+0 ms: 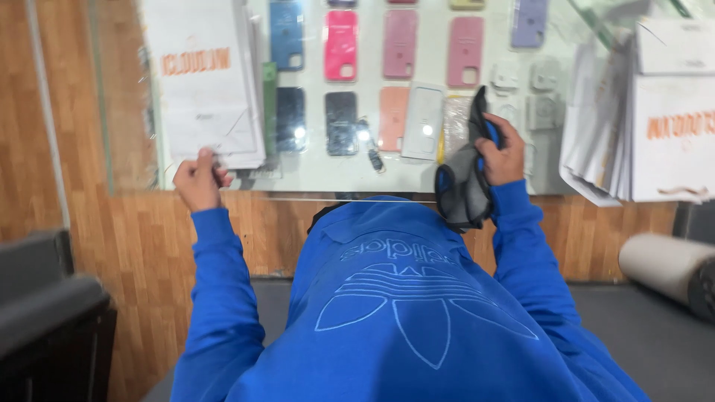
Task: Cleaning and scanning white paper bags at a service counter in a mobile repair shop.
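Note:
My right hand point(500, 155) is shut on a grey and blue cloth point(462, 186), which hangs down over the front edge of a glass counter point(328, 179). My left hand point(198, 179) is curled into a loose fist at the counter's front left. Its fingertips touch the lower corner of a stack of white paper bags point(205, 82). I cannot see anything held in it. Both arms are in blue sleeves, and the blue sweatshirt point(395, 298) fills the lower middle of the view.
Under the glass lie several phone cases, among them blue point(287, 33), pink point(341, 45) and white point(423, 119) ones. More white paper bags point(663, 126) stand at the right. A grey roll point(666, 268) lies on the floor at right, and a black object point(45, 313) sits at left.

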